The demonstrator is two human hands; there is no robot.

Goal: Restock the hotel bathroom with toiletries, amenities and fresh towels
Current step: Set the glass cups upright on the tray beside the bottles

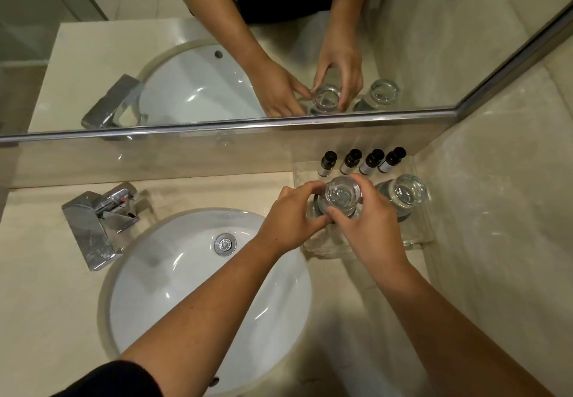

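A clear drinking glass (342, 193) stands on a dark round coaster on the clear acrylic tray (417, 238) at the counter's back right. My left hand (291, 220) grips the glass and coaster from the left, my right hand (370, 226) from the right and front. A second clear glass (407, 190) stands on its own coaster just to the right, untouched. Behind them several small toiletry bottles (362, 162) with black caps line the tray's back edge.
A white oval sink (148, 288) with a chrome drain sits left of the tray. A chrome faucet (99, 223) stands at the counter's back left. A mirror (186, 55) above the backsplash reflects the hands and glasses. A marble wall closes the right side.
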